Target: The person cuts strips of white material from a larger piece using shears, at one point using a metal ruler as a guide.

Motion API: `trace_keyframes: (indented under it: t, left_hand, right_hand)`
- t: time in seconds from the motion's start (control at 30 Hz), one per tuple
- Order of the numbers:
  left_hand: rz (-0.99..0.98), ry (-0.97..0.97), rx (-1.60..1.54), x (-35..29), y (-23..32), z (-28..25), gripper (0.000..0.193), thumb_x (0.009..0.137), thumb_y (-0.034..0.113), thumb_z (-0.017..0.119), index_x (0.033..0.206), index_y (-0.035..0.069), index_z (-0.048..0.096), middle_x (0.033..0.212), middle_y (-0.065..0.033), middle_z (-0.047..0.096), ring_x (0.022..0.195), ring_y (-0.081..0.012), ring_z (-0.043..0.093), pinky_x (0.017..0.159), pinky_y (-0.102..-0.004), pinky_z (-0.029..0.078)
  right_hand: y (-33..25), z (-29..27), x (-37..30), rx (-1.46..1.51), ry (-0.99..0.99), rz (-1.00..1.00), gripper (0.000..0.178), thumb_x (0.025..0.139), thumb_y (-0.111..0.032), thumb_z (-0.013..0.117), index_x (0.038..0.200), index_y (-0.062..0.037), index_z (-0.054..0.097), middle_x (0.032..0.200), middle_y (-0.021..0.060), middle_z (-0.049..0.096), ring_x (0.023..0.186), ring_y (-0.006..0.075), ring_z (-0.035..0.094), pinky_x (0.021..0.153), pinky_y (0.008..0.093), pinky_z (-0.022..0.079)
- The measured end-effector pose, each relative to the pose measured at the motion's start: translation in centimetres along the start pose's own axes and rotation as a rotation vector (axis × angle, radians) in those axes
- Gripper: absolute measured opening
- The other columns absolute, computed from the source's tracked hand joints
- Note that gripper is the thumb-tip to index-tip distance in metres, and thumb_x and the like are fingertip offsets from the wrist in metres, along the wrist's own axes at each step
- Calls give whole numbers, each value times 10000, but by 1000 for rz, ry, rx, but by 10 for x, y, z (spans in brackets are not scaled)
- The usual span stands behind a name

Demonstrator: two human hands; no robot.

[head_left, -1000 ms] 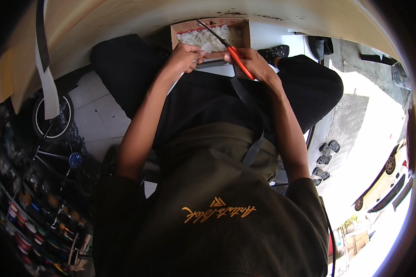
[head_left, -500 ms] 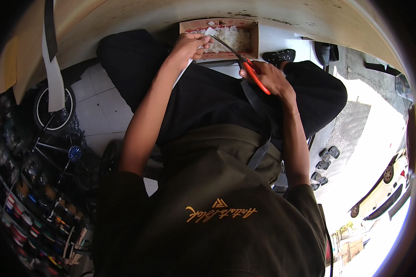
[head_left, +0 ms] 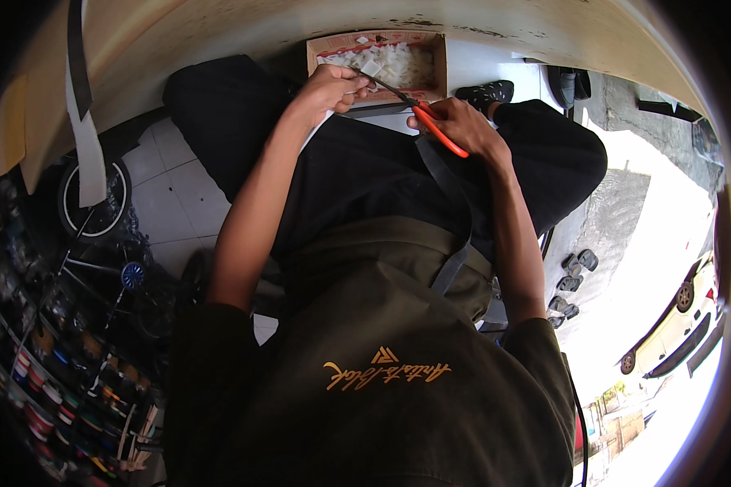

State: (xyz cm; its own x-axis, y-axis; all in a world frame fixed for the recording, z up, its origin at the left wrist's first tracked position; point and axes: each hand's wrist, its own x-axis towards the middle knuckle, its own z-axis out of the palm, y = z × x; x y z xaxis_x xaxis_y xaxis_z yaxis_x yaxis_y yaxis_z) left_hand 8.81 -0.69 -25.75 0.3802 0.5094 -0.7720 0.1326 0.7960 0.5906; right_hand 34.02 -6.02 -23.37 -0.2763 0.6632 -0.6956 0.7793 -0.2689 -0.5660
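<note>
Above the near side of the cardboard box, my left hand pinches a narrow white strip whose tail hangs below the palm toward the wrist. My right hand is wrapped round the orange handles of a pair of scissors. The dark blades point up and left, their tips at my left fingertips. A small white square piece shows right beside the blades, over the box; whether it is still joined to the strip I cannot tell. Inside the cardboard box lie many small white pieces.
My crossed legs in black trousers surround the work. A dark strap runs over my lap. Pale strips hang at the left, near a bicycle wheel. Sandals lie on the ground to the right.
The scissor tips have come closer to my left fingers. The white square piece, earlier beyond the fingertips, now sits lower beside the blades. Both hands have shifted slightly left in the picture.
</note>
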Motion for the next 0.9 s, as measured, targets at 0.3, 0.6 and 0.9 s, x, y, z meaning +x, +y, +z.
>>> trace_keyframes:
  t: [0.3, 0.6, 0.9]
  left_hand:
    - [-35, -48, 50, 10, -8, -9, 228, 908, 156, 604, 999, -52, 615, 759, -19, 566, 480, -2, 322, 406, -180, 218]
    - [46, -164, 338, -28, 5, 38, 228, 885, 127, 617, 1029, -10, 504, 727, -39, 579, 467, -11, 329, 394, -186, 205]
    - [-46, -193, 308, -24, 6, 31, 192, 898, 148, 600, 985, -23, 585, 723, -32, 576, 502, -25, 360, 425, -176, 260]
  right_hand:
    - [-4, -2, 3, 53, 82, -65, 646, 724, -637, 666, 777, 7, 684, 563, 159, 570, 575, 274, 594, 600, 402, 448]
    - [-6, 27, 33, 672, 8, -87, 495, 806, -433, 701, 826, 61, 672, 494, 9, 450, 496, 86, 465, 452, 290, 346]
    - [4, 26, 37, 595, 147, -185, 406, 798, -340, 713, 806, 61, 652, 555, 38, 506, 520, 86, 476, 476, 284, 381]
